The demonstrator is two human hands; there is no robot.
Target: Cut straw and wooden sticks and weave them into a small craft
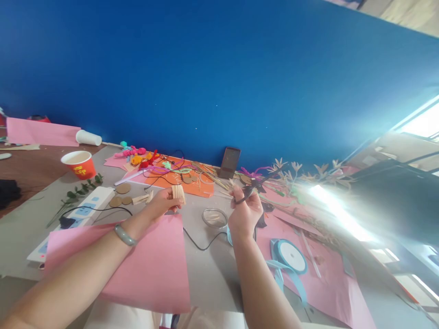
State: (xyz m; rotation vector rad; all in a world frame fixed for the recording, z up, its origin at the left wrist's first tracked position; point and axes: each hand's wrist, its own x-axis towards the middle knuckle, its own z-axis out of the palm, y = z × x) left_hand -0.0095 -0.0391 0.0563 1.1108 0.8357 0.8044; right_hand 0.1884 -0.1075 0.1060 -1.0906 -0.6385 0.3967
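The person's left hand (161, 201), with a bracelet (125, 235) at the wrist, pinches a pale strip bundle (179, 194) between thumb and fingers, holding it up over the bench (209, 283) just beyond the top edge of a pink sheet (154, 265). The right hand (244, 217) is closed around a dark tool (243, 197), probably scissors, though blur makes its shape hard to settle. The two hands are apart, with a round dish (214, 218) holding pale slips lying between them, nearer the right one. A black cable curves across the bench below the dish.

To the left, a white power strip (97, 197) lies partly under the pink sheet, a leafy sprig (71, 196) beside it. A red paper cup (89, 167) stands upright behind the sprig, and a white cup (88, 137) lies on its side farther back. Round wooden discs (123, 188) sit near the power strip. An orange sheet (205, 188) lies behind the left hand, and a phone (230, 162) leans against the blue wall (206, 68). On the right, a spool of blue ribbon (291, 257) rests on more pink paper.
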